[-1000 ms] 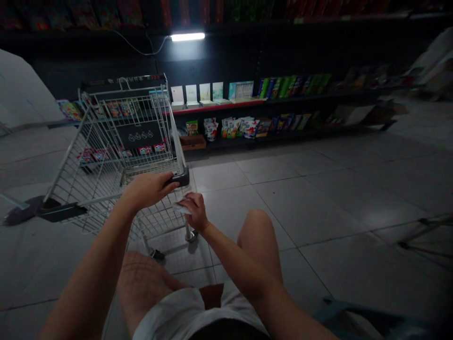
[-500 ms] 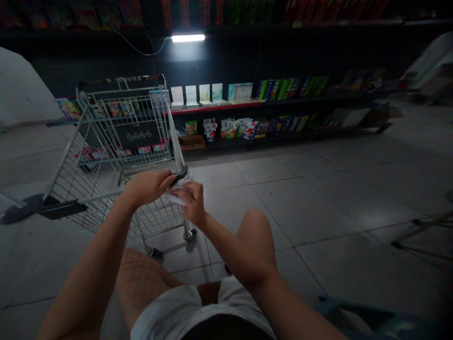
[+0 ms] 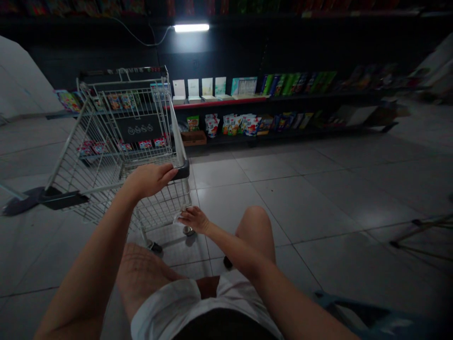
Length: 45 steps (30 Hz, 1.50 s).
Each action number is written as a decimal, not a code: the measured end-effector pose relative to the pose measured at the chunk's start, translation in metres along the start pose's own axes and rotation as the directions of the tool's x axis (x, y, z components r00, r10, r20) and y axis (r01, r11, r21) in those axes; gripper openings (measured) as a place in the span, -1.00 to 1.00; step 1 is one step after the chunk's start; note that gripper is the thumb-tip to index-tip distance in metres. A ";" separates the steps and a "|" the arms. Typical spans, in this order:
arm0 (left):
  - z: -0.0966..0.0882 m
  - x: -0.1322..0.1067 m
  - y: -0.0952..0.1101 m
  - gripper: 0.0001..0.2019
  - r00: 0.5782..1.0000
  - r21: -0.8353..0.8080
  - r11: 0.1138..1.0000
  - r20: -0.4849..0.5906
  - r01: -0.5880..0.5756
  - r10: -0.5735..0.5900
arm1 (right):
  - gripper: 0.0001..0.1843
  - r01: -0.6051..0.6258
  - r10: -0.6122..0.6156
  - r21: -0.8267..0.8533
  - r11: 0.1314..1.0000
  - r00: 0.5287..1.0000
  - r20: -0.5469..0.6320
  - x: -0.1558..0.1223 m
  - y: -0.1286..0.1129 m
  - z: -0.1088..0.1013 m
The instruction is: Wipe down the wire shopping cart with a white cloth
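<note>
A metal wire shopping cart point(image 3: 179, 141) stands in front of me, to the left. My left hand point(image 3: 150, 181) grips its near top rim beside the dark plastic corner piece point(image 3: 183, 171). Lower down, by the near right corner post above a wheel, my right hand point(image 3: 195, 220) presses a thin white cloth point(image 3: 178, 219) against the cart. Its fingers are bent around the cloth, and most of the cloth is hidden under them. Whether the cloth is paper or fabric, I cannot tell.
Behind the cart run store shelves with boxes point(image 3: 244, 86), snack bags point(image 3: 242, 124) and a cardboard tray point(image 3: 193, 138). A lit tube lamp point(image 3: 191, 28) hangs above. At lower right is a blue plastic object point(image 3: 371, 311); thin dark legs point(image 3: 421, 231) stand at the right edge.
My right hand has moved down with the white cloth, from the dark corner piece to the lower part of the corner post. My left hand stays on the rim. The view has tilted slightly down.
</note>
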<state>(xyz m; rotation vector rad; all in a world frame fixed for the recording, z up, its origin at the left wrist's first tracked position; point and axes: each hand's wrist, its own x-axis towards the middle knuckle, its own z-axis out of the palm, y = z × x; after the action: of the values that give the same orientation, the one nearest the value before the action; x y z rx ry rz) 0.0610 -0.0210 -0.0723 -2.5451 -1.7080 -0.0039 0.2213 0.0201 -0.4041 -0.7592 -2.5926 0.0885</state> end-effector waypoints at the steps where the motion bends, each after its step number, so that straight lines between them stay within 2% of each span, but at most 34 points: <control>1: 0.000 0.001 0.000 -0.50 1.000 0.003 1.000 0.002 0.004 -0.004 | -0.67 -0.004 0.002 0.058 0.998 0.999 0.034 -0.002 0.005 -0.004; 4: 0.001 0.004 -0.001 -0.49 1.000 0.004 1.000 0.004 0.007 -0.007 | -0.76 -0.065 0.054 0.190 0.980 0.997 0.062 -0.015 0.018 -0.020; 7: 0.000 0.004 -0.002 -0.50 1.000 -0.010 1.000 0.006 0.004 -0.003 | -0.81 -0.240 0.253 0.235 0.942 0.967 -0.027 -0.035 0.033 -0.033; 8: 0.000 0.004 -0.002 -0.50 1.000 -0.016 1.000 0.013 0.004 -0.004 | -0.76 -0.328 0.358 0.251 0.911 0.930 -0.082 -0.038 0.036 -0.036; 9: 0.000 0.004 -0.001 -0.51 1.000 -0.021 1.000 0.021 0.006 -0.006 | -0.69 -0.417 0.465 0.270 0.868 0.873 -0.146 -0.039 0.038 -0.037; 12: -0.001 0.005 0.001 -0.51 0.999 -0.032 0.999 0.035 0.011 -0.010 | -0.52 -0.593 0.697 0.374 0.714 0.652 -0.297 -0.021 0.030 -0.031; 14: -0.001 0.006 0.002 -0.51 1.000 -0.022 1.000 0.027 0.010 -0.010 | -0.49 -0.607 0.750 0.445 0.658 0.577 -0.323 -0.001 0.011 -0.020; 17: -0.002 0.005 0.001 -0.52 0.999 -0.008 1.000 0.025 0.024 -0.024 | -0.52 -0.505 0.784 0.616 0.604 0.514 -0.348 0.016 -0.023 -0.005; 18: -0.003 0.003 0.000 -0.51 0.999 -0.013 0.999 0.031 0.032 -0.031 | -0.55 -0.448 0.779 0.667 0.596 0.523 -0.346 0.016 -0.031 -0.004; 19: -0.003 0.001 -0.003 -0.51 0.999 -0.022 0.999 0.041 0.035 -0.034 | -0.60 -0.391 0.758 0.702 0.596 0.563 -0.330 0.013 -0.036 -0.007; 21: -0.003 -0.005 -0.008 -0.51 0.998 -0.028 0.999 0.055 0.035 -0.033 | -0.72 -0.315 0.674 0.720 0.618 0.685 -0.278 0.005 -0.037 -0.026; 22: -0.003 -0.008 -0.010 -0.51 0.998 -0.009 0.999 0.054 0.033 -0.032 | -0.75 -0.291 0.645 0.715 0.636 0.709 -0.285 0.002 -0.036 -0.043; 23: -0.003 -0.011 -0.012 -0.51 0.998 0.025 0.999 0.051 0.033 -0.034 | -0.75 -0.265 0.640 0.705 0.658 0.690 -0.338 0.002 -0.033 -0.063; 24: -0.002 -0.014 -0.012 -0.53 0.998 0.069 0.997 0.046 0.038 -0.041 | -0.73 -0.239 0.646 0.686 0.687 0.633 -0.427 0.004 -0.032 -0.085; 25: -0.001 -0.017 -0.012 -0.54 0.998 0.115 0.992 0.041 0.045 -0.050 | -0.68 -0.209 0.640 0.649 0.731 0.541 -0.546 0.009 -0.031 -0.109; 26: 0.000 -0.018 -0.011 -0.55 0.998 0.156 0.986 0.034 0.052 -0.058 | -0.62 -0.180 0.592 0.588 0.788 0.483 -0.645 0.017 -0.030 -0.133; 27: 0.001 -0.020 -0.010 -0.55 0.998 0.183 0.982 0.026 0.053 -0.059 | -0.60 -0.153 0.504 0.502 0.851 0.503 -0.702 0.027 -0.030 -0.155; 28: 0.001 -0.021 -0.008 -0.57 0.998 0.197 0.979 0.019 0.049 -0.053 | -0.60 -0.116 0.384 0.395 0.911 0.585 -0.714 0.039 -0.029 -0.176; 30: 0.003 -0.022 -0.005 -0.58 0.999 0.208 0.977 -0.004 0.035 -0.035 | -0.62 -0.014 0.127 0.194 0.981 0.801 -0.584 0.065 -0.023 -0.211; 31: 0.003 -0.022 -0.004 -0.58 0.999 0.213 0.977 -0.015 0.031 -0.028 | -0.62 0.014 0.051 0.128 0.992 0.871 -0.489 0.077 -0.017 -0.226; 32: 0.004 -0.022 -0.004 -0.58 0.999 0.217 0.976 -0.025 0.029 -0.024 | -0.62 0.009 0.027 0.085 0.996 0.911 -0.412 0.087 -0.009 -0.239; 33: 0.004 -0.023 -0.003 -0.58 0.999 0.222 0.975 -0.033 0.031 -0.024 | -0.61 -0.021 0.041 0.058 0.998 0.927 -0.372 0.096 -0.002 -0.251; 35: 0.005 -0.024 -0.004 -0.57 0.998 0.229 0.973 -0.051 0.037 -0.026 | -0.59 -0.067 0.077 0.039 0.997 0.923 -0.377 0.108 0.011 -0.270; 37: 0.007 -0.025 -0.004 -0.57 0.998 0.222 0.975 -0.067 0.028 -0.013 | -0.57 0.051 -0.037 0.033 0.998 0.936 -0.349 0.115 0.016 -0.283; 39: 0.008 -0.026 -0.005 -0.57 0.996 0.214 0.977 -0.084 0.017 0.001 | -0.57 0.252 -0.236 0.050 0.966 0.946 -0.221 0.121 0.015 -0.291; 41: 0.009 -0.026 -0.005 -0.58 0.995 0.213 0.977 -0.095 0.010 0.011 | -0.57 0.348 -0.345 0.058 0.936 0.937 -0.057 0.133 0.013 -0.297; 45: 0.011 -0.024 -0.005 -0.55 0.994 0.235 0.972 -0.109 0.017 0.009 | -0.64 0.292 -0.267 -0.112 0.950 0.944 0.192 0.172 0.014 -0.312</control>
<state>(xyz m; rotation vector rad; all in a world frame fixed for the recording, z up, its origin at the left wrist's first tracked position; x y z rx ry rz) 0.0469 -0.0410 -0.0836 -2.3252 -1.5701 0.0545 0.2313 0.1046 -0.0576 -0.4356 -2.8711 -0.1186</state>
